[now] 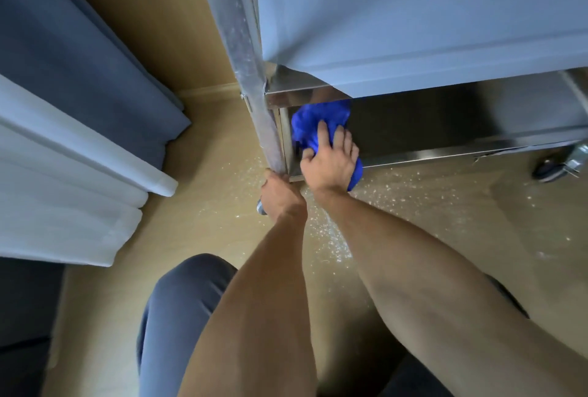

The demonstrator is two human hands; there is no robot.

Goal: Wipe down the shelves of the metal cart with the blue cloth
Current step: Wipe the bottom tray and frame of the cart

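Note:
The metal cart (445,150) stands close in front of me, seen from above. Its upper shelf fills the top right of the view and hides most of the lower levels. A bunched blue cloth (313,124) lies at the left front corner of the bottom shelf. My right hand (331,163) presses flat on the cloth, fingers spread. Lower on the left, my left hand (280,193) grips the foot of the cart's corner post (248,62), just above a caster that it mostly hides.
A blue curtain (73,56) and a white curtain (63,193) hang at the left. The wooden floor (445,212) carries bright speckles in front of the cart. A cart wheel (553,169) shows at right. My knee (187,307) is at the bottom.

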